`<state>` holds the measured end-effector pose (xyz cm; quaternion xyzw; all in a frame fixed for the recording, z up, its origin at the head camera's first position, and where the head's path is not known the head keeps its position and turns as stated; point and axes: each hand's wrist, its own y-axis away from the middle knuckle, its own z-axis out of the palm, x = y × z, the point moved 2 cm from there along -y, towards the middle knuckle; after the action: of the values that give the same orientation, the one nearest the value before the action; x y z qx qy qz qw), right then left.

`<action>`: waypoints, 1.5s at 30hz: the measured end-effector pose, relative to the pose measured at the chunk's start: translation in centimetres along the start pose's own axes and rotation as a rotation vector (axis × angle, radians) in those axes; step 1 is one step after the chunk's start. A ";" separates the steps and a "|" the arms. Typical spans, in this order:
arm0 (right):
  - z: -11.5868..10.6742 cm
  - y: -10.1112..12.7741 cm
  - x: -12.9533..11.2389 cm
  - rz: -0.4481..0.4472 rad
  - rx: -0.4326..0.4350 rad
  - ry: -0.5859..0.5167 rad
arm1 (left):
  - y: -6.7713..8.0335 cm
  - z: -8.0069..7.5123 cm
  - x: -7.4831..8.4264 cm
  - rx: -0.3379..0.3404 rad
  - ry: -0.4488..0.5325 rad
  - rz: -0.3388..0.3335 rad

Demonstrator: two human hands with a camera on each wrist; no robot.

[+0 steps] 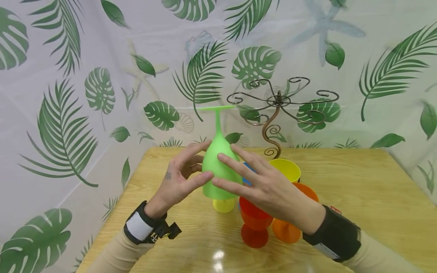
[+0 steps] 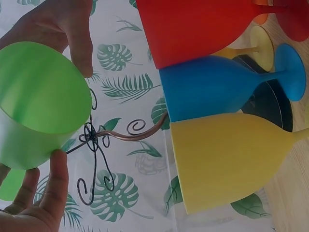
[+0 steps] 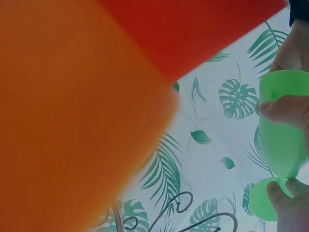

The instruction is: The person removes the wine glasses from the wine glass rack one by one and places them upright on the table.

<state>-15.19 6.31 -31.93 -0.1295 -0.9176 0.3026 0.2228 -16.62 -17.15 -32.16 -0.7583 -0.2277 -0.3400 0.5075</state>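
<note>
A green plastic goblet (image 1: 215,161) is held upside down, its flat foot on top and its rim low. My left hand (image 1: 175,178) grips the bowl from the left, thumb near the front. From the right, my right hand (image 1: 269,187) holds the same bowl with its fingers spread over it. The left wrist view looks into the hollow mouth of the green goblet (image 2: 43,87). Below its rim shows a yellow foot (image 1: 223,206). Upright beside the right hand are a red goblet (image 1: 256,220) and an orange goblet (image 1: 286,231).
A metal stand (image 1: 278,100) with curled arms and a twisted copper stem rises at the back of the wooden table (image 1: 358,197). A yellow goblet (image 1: 286,169) and a partly hidden blue goblet (image 1: 248,167) stand before it. Leaf-patterned sheeting (image 1: 143,34) hangs behind.
</note>
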 end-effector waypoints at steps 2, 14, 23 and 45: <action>0.0 0.0 0.0 -0.009 -0.001 0.001 | 0.1 0.1 0.1 0.003 0.000 0.001; 0.2 -0.1 -0.8 0.072 0.176 -0.262 | 0.5 0.2 0.7 0.021 -0.050 0.058; -1.0 -0.2 -2.0 0.193 0.150 -0.499 | 0.5 0.4 1.1 0.019 -0.047 0.068; -3.1 -1.0 -1.2 0.582 0.220 -1.300 | 1.4 0.7 2.2 0.041 -0.154 0.065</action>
<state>-12.73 6.66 -29.47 -0.1395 -0.7572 0.4561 -0.4462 -14.02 -17.06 -31.50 -0.7788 -0.2482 -0.2591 0.5145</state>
